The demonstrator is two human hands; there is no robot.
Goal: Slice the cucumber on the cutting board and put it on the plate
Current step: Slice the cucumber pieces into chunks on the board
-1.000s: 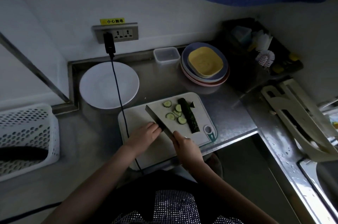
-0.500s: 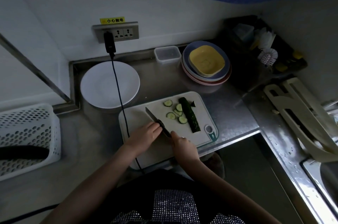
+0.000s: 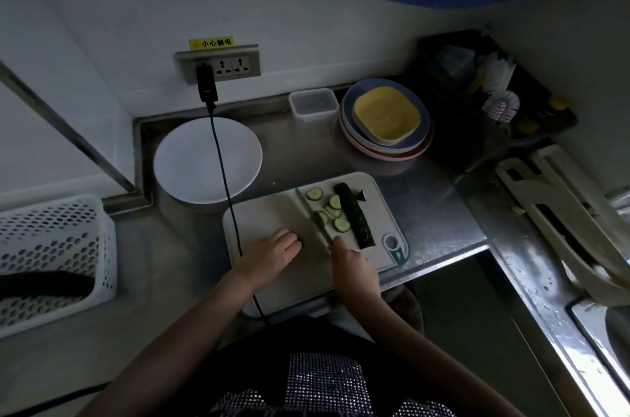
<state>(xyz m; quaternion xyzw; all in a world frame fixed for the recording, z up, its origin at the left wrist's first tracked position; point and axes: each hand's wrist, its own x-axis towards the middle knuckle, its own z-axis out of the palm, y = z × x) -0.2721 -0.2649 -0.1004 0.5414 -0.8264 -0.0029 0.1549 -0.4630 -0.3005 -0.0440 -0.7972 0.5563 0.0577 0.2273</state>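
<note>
The cucumber [image 3: 354, 217], a dark green half w/ one cut end, is laid lengthwise on the right part of the cutting board [image 3: 272, 212]. Several cut slices [image 3: 341, 225] are scattered just left of it, approx. five, some overlapping; one slice is set apart toward the board's far edge. A small dark end piece [image 3: 360, 194] is seen touching the cucumber's far end. A knife [image 3: 312, 215] is laid w/ its broad blade nearly flat across the board, between the slices and the bare left half; some slices seem partly covered by the blade. Its handle is gripped by the right hand [image 3: 353, 261], fingers curled round it, index finger stretched toward the blade. The left hand [image 3: 272, 254] is rested palm-down on the board, fingers straight and relaxed, nothing held.

The white plate [image 3: 191, 161] is found on the steel surface [image 3: 426, 212] beyond the board's left corner, nothing on it. A black cable [image 3: 223, 171] is run from a wall socket [image 3: 225, 65] over the plate's edge and the board. A stack of coloured plates [image 3: 387, 120] and a clear plastic box [image 3: 313, 103] are placed at the back. A white perforated basket [image 3: 51, 246] is seen at far left, a dish rack [image 3: 552, 212] at right.
</note>
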